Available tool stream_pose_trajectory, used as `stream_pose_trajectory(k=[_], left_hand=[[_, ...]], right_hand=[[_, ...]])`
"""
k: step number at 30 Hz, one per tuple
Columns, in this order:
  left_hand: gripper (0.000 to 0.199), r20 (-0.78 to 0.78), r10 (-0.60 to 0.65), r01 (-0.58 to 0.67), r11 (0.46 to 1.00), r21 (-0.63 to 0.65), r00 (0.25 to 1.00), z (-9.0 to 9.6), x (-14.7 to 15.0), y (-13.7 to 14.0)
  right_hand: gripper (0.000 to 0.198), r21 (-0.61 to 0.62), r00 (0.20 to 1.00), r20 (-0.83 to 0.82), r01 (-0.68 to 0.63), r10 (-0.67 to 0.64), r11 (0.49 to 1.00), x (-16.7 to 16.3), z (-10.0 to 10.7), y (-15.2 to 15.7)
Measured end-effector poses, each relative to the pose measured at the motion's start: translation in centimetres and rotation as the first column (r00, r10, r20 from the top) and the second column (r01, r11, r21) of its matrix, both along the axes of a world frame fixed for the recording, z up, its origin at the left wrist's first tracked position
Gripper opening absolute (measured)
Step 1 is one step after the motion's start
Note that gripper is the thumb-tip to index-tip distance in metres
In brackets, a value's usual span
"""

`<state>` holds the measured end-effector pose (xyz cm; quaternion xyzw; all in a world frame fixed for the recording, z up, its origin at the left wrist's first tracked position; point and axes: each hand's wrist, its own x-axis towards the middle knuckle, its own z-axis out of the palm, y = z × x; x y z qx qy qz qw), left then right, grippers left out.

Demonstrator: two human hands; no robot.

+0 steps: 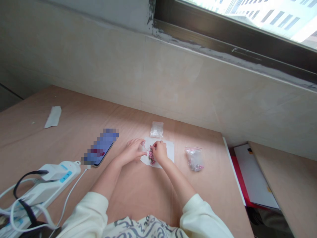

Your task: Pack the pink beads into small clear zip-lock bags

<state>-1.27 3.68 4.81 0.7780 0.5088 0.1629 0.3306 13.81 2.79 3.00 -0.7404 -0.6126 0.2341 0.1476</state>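
Note:
A small cluster of pink and dark beads [151, 156] lies on a white sheet of paper [170, 151]. My right hand [160, 151] is closed, its fingertips pinched together at the top of the cluster; whatever they hold is too small to make out. Left of the beads, my left hand [133, 150] rests at the paper's edge with thumb and forefinger spread apart. A thin reddish cord [145, 146] curves between that hand and the beads; whether a finger touches it I cannot tell.
Behind the paper lies a clear plastic bag [157, 129]; another bag with pink bits [194, 159] is to the right. On the left are a phone [102, 148], a power strip [59, 180] with cables, and a pale scrap [53, 116]. A wall [173, 86] borders the desk's back.

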Motion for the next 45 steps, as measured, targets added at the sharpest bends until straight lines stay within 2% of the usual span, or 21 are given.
stream_pose_trajectory(k=[3, 5, 8, 10, 12, 14, 18, 26, 38, 42, 45], left_hand=[[0.043, 0.003, -0.003, 0.003, 1.0, 0.005, 1.0, 0.1, -0.1, 0.0], [0.043, 0.01, 0.0, 0.0, 1.0, 0.006, 1.0, 0.1, 0.0, 0.0], [0.044, 0.01, 0.032, -0.032, 0.999, -0.009, 0.999, -0.1, 0.2, -0.1], [0.045, 0.015, 0.054, -0.054, 0.998, -0.018, 0.998, -0.2, 0.3, -0.1], [0.046, 0.03, 0.051, -0.05, 0.999, -0.019, 0.998, -0.2, 0.4, -0.1], [0.045, 0.045, 0.028, -0.028, 1.0, -0.013, 0.999, 0.0, 0.3, -0.1], [0.041, 0.046, -0.002, 0.003, 1.0, -0.009, 0.999, 0.4, 0.1, -0.2], [0.043, 0.037, -0.017, 0.017, 1.0, -0.005, 0.999, 0.6, 0.1, -0.2], [0.044, 0.022, -0.021, 0.02, 1.0, 0.01, 1.0, 0.3, 0.2, -0.3], [0.045, 0.035, -0.011, 0.01, 1.0, 0.006, 0.999, 0.3, 0.1, -0.3], [0.044, 0.045, 0.001, -0.001, 1.0, 0.005, 0.999, 0.0, 0.1, -0.3]], right_hand=[[0.005, 0.015, 0.999, -0.05, 0.02, -0.019, 1.0, 0.0, 0.1, 0.1], [0.006, 0.073, 0.987, -0.159, 0.029, -0.017, 0.997, 0.0, 0.6, 0.1], [0.008, 0.196, 0.938, -0.336, -0.018, 0.085, 0.98, -0.2, 1.4, -0.2], [0.009, 0.247, 0.919, -0.374, -0.029, 0.123, 0.968, -0.3, 1.5, -0.4], [0.009, 0.239, 0.942, -0.328, 0.004, 0.077, 0.971, 0.0, 1.1, -0.7], [0.009, 0.174, 0.972, -0.233, 0.022, 0.019, 0.985, 0.4, 0.4, -1.0], [0.01, 0.087, 0.989, -0.142, -0.038, 0.05, 0.995, 1.2, -0.7, -1.4], [0.004, 0.068, 0.983, -0.108, -0.142, 0.149, 0.988, 1.5, -0.5, -1.2], [0.002, 0.034, 0.98, -0.054, -0.19, 0.191, 0.981, 1.7, -0.8, -1.0], [0.005, 0.033, 0.979, -0.111, -0.171, 0.173, 0.985, 1.9, -0.8, -0.8], [0.007, 0.069, 0.977, -0.194, -0.083, 0.095, 0.994, 2.0, -0.3, -0.8]])
